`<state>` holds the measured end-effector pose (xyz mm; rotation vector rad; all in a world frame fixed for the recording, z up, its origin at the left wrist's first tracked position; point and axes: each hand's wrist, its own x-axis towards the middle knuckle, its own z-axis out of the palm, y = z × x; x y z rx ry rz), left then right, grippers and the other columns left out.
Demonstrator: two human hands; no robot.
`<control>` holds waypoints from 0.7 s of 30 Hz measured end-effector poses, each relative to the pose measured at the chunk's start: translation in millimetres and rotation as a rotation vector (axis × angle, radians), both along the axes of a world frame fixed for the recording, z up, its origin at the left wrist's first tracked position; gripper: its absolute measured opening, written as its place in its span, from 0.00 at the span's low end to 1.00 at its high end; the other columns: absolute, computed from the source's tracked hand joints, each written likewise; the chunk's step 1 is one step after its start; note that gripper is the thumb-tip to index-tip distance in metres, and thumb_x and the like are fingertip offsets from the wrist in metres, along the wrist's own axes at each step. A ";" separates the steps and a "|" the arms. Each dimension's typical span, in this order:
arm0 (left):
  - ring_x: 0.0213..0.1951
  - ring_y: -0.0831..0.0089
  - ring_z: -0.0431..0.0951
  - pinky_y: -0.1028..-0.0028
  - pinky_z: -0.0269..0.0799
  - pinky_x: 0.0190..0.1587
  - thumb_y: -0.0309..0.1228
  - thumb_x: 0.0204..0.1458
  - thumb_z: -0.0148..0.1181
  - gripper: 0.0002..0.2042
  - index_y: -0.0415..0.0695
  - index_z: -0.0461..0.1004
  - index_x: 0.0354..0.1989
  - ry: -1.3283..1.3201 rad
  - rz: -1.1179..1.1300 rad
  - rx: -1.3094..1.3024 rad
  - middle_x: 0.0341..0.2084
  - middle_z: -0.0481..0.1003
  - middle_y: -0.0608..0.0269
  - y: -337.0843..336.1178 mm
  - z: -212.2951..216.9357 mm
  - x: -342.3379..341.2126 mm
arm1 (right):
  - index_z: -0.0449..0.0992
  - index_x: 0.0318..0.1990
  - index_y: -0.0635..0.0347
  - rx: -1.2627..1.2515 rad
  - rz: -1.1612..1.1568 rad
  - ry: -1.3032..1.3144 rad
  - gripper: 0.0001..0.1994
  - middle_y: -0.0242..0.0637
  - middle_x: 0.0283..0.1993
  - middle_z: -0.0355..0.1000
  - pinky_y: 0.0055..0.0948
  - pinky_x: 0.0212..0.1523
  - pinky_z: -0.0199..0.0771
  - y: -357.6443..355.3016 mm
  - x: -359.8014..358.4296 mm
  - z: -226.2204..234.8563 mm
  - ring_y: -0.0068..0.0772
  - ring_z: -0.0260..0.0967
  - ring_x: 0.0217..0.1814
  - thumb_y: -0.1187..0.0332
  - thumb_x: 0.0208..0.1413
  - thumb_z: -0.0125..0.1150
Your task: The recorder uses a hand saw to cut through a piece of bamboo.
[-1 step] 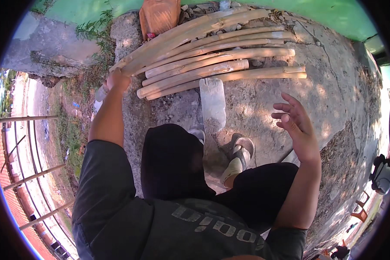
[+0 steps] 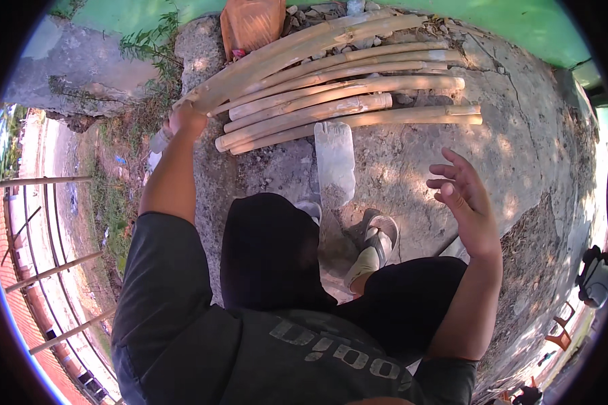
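Note:
Several cut bamboo poles point(image 2: 358, 86) lie side by side on the ground in front of me. Their pale, split lengths run from left to right. At the far left, my left hand point(image 2: 188, 121) is closed on the end of the thick bamboo pole point(image 2: 270, 64) at the back of the row; some of its fingers are hidden behind the hand. My right hand point(image 2: 465, 199) hangs over the ground on the right, fingers apart and curved, holding nothing. A pale whitish block point(image 2: 334, 162) lies between my feet and the nearest poles, touching them.
A weathered orange-brown container point(image 2: 252, 25) stands behind the poles, near a green wall point(image 2: 412, 5). Weeds point(image 2: 157, 57) grow at the left. A bamboo rail fence point(image 2: 54, 273) is farther left. My sandalled foot point(image 2: 378, 236) rests on the rough concrete.

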<state>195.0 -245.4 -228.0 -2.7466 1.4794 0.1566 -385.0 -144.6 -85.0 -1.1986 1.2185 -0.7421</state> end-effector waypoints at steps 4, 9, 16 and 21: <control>0.61 0.58 0.71 0.58 0.62 0.62 0.37 0.46 0.65 0.27 0.48 0.72 0.58 -0.138 0.043 0.105 0.56 0.74 0.53 -34.1 -10.6 -40.5 | 0.59 0.69 0.59 -0.017 0.053 0.101 0.34 0.43 0.57 0.68 0.33 0.57 0.67 -0.1 0.0 -4.5 0.33 0.68 0.56 0.53 0.61 0.62; 0.64 0.59 0.66 0.52 0.48 0.67 0.31 0.47 0.59 0.20 0.48 0.77 0.52 -0.008 0.074 0.061 0.56 0.74 0.53 -64.8 -52.1 -46.1 | 0.60 0.69 0.60 0.014 0.078 0.161 0.33 0.43 0.57 0.68 0.34 0.58 0.67 -7.9 4.0 -8.4 0.34 0.68 0.56 0.53 0.62 0.61; 0.62 0.54 0.65 0.47 0.52 0.64 0.35 0.43 0.65 0.25 0.52 0.75 0.55 -0.122 -0.074 -0.033 0.54 0.73 0.53 -107.9 -63.4 -61.8 | 0.60 0.68 0.63 0.025 0.066 0.192 0.35 0.43 0.57 0.68 0.35 0.59 0.66 -18.8 9.6 -14.6 0.36 0.69 0.57 0.50 0.61 0.61; 0.68 0.47 0.50 0.47 0.42 0.69 0.38 0.45 0.66 0.29 0.53 0.69 0.59 -0.160 0.016 -0.233 0.64 0.56 0.43 -115.4 -56.3 -62.2 | 0.59 0.68 0.63 0.087 0.088 0.197 0.36 0.43 0.57 0.69 0.36 0.59 0.66 -26.0 16.5 -23.3 0.36 0.68 0.56 0.49 0.60 0.62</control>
